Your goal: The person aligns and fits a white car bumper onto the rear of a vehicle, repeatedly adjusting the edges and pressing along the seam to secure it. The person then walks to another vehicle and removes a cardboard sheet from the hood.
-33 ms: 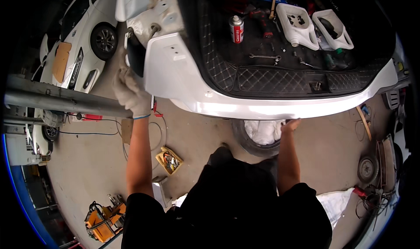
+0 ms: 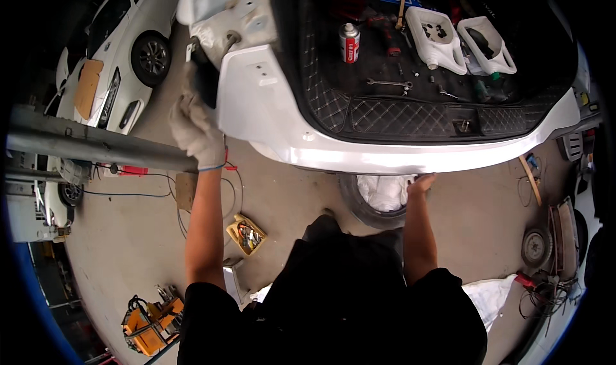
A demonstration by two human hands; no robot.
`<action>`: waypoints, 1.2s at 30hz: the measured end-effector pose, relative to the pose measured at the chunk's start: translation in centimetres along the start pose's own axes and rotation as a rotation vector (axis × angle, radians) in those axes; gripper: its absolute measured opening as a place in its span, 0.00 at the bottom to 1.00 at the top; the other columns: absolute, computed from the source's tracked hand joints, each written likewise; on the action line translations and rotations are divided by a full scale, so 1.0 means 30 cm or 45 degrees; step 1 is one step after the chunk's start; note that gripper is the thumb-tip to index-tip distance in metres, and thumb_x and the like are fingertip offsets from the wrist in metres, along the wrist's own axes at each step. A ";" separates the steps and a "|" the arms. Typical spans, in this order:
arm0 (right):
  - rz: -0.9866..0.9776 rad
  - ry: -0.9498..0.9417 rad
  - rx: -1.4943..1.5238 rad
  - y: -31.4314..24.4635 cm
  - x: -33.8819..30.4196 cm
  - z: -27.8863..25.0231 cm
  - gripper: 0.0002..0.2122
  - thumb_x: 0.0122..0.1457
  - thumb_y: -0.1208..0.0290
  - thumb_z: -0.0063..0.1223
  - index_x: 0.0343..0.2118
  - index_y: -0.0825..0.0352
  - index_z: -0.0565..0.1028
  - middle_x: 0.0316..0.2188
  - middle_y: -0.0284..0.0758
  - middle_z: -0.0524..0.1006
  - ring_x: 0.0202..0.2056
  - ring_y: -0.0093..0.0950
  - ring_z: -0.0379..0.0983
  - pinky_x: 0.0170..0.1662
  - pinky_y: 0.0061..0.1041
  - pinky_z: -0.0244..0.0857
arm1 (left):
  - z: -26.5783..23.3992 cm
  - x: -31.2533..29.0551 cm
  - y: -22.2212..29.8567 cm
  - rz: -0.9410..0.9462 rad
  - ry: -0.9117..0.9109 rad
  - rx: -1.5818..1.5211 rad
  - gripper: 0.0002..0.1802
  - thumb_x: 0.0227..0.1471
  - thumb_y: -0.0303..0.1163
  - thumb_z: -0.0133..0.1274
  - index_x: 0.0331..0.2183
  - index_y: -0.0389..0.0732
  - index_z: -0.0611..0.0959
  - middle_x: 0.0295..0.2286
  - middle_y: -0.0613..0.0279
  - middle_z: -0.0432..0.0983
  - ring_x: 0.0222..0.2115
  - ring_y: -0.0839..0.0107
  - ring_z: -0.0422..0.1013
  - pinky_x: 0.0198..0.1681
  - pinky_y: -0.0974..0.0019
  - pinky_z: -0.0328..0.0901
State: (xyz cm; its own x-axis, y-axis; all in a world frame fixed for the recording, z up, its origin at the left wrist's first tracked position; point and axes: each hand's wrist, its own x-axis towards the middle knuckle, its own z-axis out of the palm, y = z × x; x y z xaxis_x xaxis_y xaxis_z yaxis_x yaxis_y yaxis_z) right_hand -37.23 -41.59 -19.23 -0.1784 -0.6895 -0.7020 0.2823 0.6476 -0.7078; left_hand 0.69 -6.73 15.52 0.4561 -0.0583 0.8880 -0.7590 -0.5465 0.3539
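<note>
A white rear bumper (image 2: 385, 156) runs across the back of a car with its trunk open. My left hand (image 2: 196, 130), in a pale work glove, is raised beside the bumper's left end. Its fingers extend upward alongside a dark gap there, and the fingertips are blurred. Bare, my right hand (image 2: 421, 184) is at the bumper's lower edge, right of the middle, with most of its fingers hidden beneath it. Pale bare metal of the car body (image 2: 234, 25) shows above the bumper's left corner.
In the trunk are a spray can (image 2: 350, 43), a wrench (image 2: 389, 83), a cordless drill (image 2: 390, 41) and two cut-open white jugs (image 2: 443, 53). A tire (image 2: 359, 204) lies under the bumper. A grey post (image 2: 96, 143), tool box (image 2: 246, 234) and orange machine (image 2: 153, 323) are left.
The view has shifted slightly, so the bumper's left end sits a little further right. My left glove appears slightly further right, its fingers reaching higher. My right hand stays at the lower edge.
</note>
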 end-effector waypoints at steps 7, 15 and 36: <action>-0.267 -0.828 -0.644 0.272 -0.380 0.039 0.20 0.65 0.51 0.43 0.47 0.64 0.74 0.37 0.35 0.80 0.38 0.31 0.76 0.41 0.33 0.69 | -0.211 -0.096 0.054 -0.030 -0.279 -0.137 0.21 0.55 0.28 0.53 0.50 0.31 0.73 0.43 0.48 0.75 0.43 0.55 0.74 0.46 0.59 0.70; 0.016 -1.649 -0.537 0.280 -1.177 0.006 0.20 0.66 0.59 0.48 0.53 0.69 0.71 0.47 0.39 0.75 0.50 0.28 0.69 0.50 0.30 0.66 | -0.399 -0.644 0.229 -0.281 -1.586 -0.714 0.21 0.53 0.42 0.57 0.46 0.42 0.79 0.35 0.47 0.77 0.34 0.55 0.76 0.36 0.54 0.70; 0.316 -0.649 0.388 0.943 -0.542 0.302 0.20 0.67 0.56 0.43 0.53 0.67 0.71 0.48 0.38 0.75 0.49 0.38 0.72 0.52 0.42 0.69 | 0.112 0.456 -0.420 1.141 -1.284 -0.601 0.32 0.37 0.52 0.65 0.40 0.41 0.80 0.38 0.57 0.75 0.46 0.56 0.69 0.61 0.44 0.54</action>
State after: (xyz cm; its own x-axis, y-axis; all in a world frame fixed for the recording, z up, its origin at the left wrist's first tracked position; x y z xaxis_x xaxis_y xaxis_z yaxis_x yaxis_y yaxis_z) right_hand -17.82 -15.00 -27.13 0.3758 -0.6471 -0.6634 0.5264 0.7382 -0.4218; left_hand 18.06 -3.43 22.24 -0.2742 -0.8973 0.3459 -0.9519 0.3044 0.0351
